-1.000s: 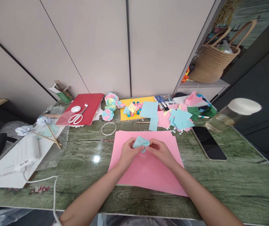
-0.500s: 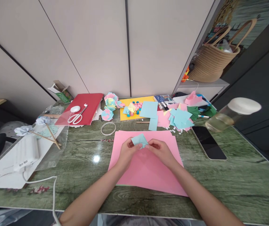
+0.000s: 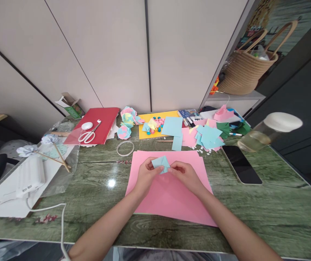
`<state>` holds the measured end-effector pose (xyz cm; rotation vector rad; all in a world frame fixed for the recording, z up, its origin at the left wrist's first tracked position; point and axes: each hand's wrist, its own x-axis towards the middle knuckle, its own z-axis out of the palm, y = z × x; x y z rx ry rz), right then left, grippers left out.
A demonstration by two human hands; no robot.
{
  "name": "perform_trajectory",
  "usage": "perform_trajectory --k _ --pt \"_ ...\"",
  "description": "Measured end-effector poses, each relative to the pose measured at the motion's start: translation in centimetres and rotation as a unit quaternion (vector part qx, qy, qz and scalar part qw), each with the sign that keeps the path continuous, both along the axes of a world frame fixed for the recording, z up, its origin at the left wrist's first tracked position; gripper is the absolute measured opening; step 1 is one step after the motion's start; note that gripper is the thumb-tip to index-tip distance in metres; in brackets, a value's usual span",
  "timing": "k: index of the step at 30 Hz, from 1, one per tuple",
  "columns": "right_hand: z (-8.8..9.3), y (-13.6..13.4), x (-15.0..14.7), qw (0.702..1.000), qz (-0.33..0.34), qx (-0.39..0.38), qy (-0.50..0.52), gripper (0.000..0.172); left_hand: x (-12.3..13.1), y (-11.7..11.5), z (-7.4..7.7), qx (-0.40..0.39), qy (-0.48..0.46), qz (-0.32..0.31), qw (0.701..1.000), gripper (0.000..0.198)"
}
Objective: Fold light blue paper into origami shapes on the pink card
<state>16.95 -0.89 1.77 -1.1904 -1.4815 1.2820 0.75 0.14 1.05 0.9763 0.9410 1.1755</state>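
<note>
A small folded piece of light blue paper [image 3: 160, 164] is held up between my two hands, over the far part of a pink paper sheet [image 3: 168, 199]. My left hand [image 3: 147, 174] pinches its left side, thumb on the near face and fingers behind. At its right edge, my right hand [image 3: 184, 174] has thumb and fingers closed on the lower right corner. The fingers behind the paper are partly hidden. Past the pink sheet lie a flat blue paper square [image 3: 172, 126] and a pile of blue and pink paper pieces [image 3: 209, 137].
Scissors [image 3: 88, 135] rest on a red folder [image 3: 101, 123] at the back left, beside folded paper balls [image 3: 124, 132] and a tape ring [image 3: 125, 148]. To the right are a phone [image 3: 241, 165] and a bottle [image 3: 261, 134]. A power bank [image 3: 31, 175] with a cable lies left.
The upper right part of the blue paper now lies flatter, and the paper has shifted and turned slightly. Both hands stay in nearly the same place, still gripping it.
</note>
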Motion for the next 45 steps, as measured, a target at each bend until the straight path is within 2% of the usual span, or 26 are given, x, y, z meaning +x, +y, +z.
perform_trajectory --k 4,9,15,22,30,36,41,45 --pt "-0.1 0.1 0.0 1.000 -0.020 -0.001 -0.012 0.013 0.1 -0.1 0.0 -0.014 0.006 -0.005 1.000 0.024" --pt "-0.2 0.1 -0.1 0.999 -0.046 -0.003 -0.009 0.013 0.4 -0.2 0.4 -0.021 0.018 -0.034 0.999 0.032" --pt "-0.2 0.2 -0.1 0.999 -0.046 -0.019 0.009 0.012 0.7 -0.6 0.6 -0.020 0.019 -0.008 1.000 0.030" --pt "-0.3 0.0 -0.3 0.998 -0.063 -0.012 0.021 0.015 0.7 -0.6 0.4 -0.023 0.015 -0.018 0.999 0.024" --pt "-0.6 0.1 -0.4 0.999 -0.036 -0.036 0.012 0.018 0.6 -0.3 -0.1 -0.025 -0.027 0.004 0.999 0.017" --pt "-0.3 -0.1 -0.2 0.991 -0.124 0.035 -0.035 0.016 0.4 0.1 -0.4 -0.016 0.000 0.010 1.000 0.019" --pt "-0.5 0.2 -0.1 0.994 -0.101 0.024 -0.019 0.016 0.5 0.0 -0.1 -0.019 0.005 0.002 1.000 0.021" --pt "-0.8 0.3 -0.3 0.999 -0.045 -0.016 -0.002 0.020 0.5 0.0 -0.1 -0.022 0.006 0.002 1.000 0.019"
